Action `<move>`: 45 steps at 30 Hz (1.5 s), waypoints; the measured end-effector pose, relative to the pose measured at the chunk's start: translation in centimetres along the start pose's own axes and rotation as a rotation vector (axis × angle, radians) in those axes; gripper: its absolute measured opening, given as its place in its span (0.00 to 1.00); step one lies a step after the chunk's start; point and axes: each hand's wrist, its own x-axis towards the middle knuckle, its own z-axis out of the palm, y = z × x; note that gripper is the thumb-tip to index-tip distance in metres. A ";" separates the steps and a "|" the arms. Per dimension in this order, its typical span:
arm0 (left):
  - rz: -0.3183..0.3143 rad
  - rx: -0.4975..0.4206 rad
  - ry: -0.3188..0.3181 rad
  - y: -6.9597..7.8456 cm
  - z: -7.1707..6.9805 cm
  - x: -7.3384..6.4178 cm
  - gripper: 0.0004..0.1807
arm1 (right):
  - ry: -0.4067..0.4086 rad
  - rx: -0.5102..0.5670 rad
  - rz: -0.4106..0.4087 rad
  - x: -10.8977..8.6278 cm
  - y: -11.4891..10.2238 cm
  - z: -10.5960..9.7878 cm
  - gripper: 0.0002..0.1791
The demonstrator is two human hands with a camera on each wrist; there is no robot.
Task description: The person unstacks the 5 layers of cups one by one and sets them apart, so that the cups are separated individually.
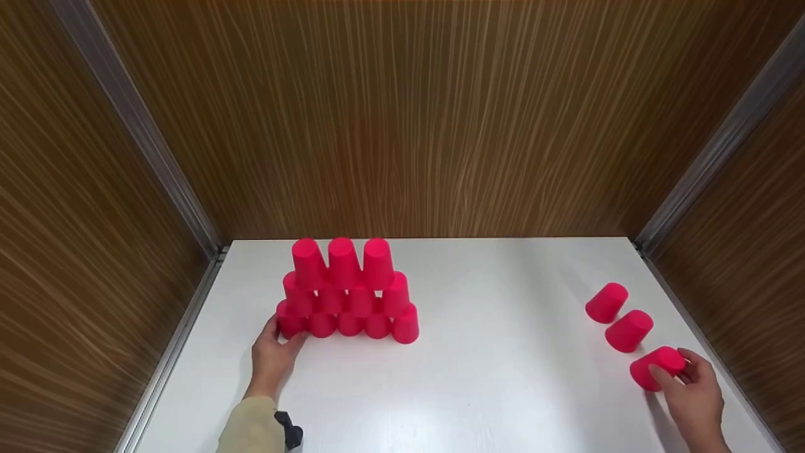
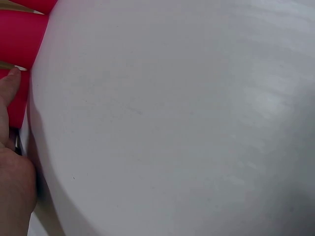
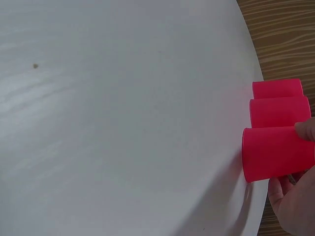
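On the left of the white table, pink cups point(image 1: 350, 324) stand upside down in three stacked rows, with three in the top row point(image 1: 343, 263). My left hand point(image 1: 273, 358) holds the bottom row's leftmost cup point(image 1: 291, 319), thumb across its front and fingers round its outer side. In the left wrist view the thumb point(image 2: 11, 81) lies on that cup. Far to the right, my right hand point(image 1: 697, 396) grips an upside-down pink cup point(image 1: 648, 371) between thumb and fingers, near its base. The right wrist view shows this cup point(image 3: 275, 152) with the thumb on top.
Two more upside-down pink cups, a nearer one point(image 1: 629, 331) and a farther one point(image 1: 607, 303), stand in a slanting line beyond the right hand. Wood-grain panels point(image 1: 427, 126) enclose the white table point(image 1: 490, 352) at the back and sides.
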 end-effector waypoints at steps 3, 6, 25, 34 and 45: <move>-0.006 0.005 0.005 -0.1 0.0 0.0 0.45 | -0.009 -0.003 0.009 0.1 0.0 0.0 0.51; -0.005 0.006 0.008 -0.1 0.0 -0.1 0.45 | -0.016 -0.001 0.017 0.1 -0.1 -0.1 0.52; -0.019 -0.023 0.002 0.2 0.4 -0.2 0.45 | 0.051 0.024 -0.040 -0.6 -3.3 -2.1 0.53; -0.028 -0.008 0.003 0.7 -1.6 -0.1 0.45 | 0.019 0.153 -0.244 -2.6 -11.5 -0.2 0.45; -0.029 0.000 -0.023 0.7 -0.3 -0.6 0.45 | -0.105 0.198 -0.669 -7.1 -20.7 5.3 0.36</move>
